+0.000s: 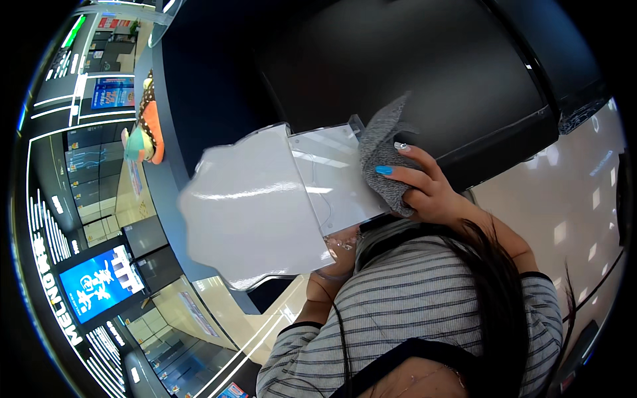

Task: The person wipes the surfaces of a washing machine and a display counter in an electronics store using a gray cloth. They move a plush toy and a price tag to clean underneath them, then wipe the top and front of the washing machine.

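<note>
A glossy white acrylic sign (245, 205) with a wavy edge is tilted in front of me, joined to a clear rectangular panel (332, 176). My right hand (424, 186), with blue and silver nails, grips a grey cloth (386, 156). The cloth is pressed against the right end of the clear panel. My left forearm (323, 286) comes up beneath the sign, and a bracelet (343, 243) shows at its wrist. The sign and panel hide the fingers of my left hand, so their grip cannot be seen.
A dark counter (182, 132) with a curved edge stands ahead, with a black panel (411, 66) beyond the cloth. An orange and teal plush toy (149, 129) sits at the counter's left edge. Further left are display cabinets and a lit blue screen (101, 282). Pale floor (544, 192) lies right.
</note>
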Tool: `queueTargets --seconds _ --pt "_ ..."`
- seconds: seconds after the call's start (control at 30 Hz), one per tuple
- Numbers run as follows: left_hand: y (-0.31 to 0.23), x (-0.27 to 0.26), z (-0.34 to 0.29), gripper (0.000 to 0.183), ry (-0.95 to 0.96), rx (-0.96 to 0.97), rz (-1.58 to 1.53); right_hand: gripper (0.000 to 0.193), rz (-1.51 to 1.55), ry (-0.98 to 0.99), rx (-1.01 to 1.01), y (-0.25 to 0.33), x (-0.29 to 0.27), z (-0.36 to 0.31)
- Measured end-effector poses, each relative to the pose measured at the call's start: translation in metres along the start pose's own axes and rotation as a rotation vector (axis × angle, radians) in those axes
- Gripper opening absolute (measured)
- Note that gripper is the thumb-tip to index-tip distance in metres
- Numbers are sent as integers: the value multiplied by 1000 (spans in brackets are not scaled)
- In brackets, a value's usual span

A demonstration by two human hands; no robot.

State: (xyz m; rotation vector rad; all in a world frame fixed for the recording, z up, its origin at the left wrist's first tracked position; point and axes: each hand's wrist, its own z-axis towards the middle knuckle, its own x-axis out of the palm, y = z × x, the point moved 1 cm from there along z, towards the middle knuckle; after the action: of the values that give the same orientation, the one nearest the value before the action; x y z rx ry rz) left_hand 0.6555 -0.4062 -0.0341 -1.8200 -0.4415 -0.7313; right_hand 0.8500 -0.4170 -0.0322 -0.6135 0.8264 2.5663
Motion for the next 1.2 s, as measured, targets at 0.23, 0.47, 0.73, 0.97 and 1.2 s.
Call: queueTargets --seconds 0.23,0.47,0.73,0.97,1.2 --pt "-5 -3 -1 71 51 -106 -72 29 666 203 176 5 -22 11" --pt "-2 -17 6 73 160 -188 -295 55 1140 -361 890 -19 -32 5" --pt "-18 17 2 61 85 -171 155 29 605 40 415 -36 -26 41" --pt "-9 0 6 54 156 -93 71 24 -94 351 403 -11 -15 74" --pt "-8 -12 11 48 184 -19 -37 23 -184 554 318 22 -8 68"
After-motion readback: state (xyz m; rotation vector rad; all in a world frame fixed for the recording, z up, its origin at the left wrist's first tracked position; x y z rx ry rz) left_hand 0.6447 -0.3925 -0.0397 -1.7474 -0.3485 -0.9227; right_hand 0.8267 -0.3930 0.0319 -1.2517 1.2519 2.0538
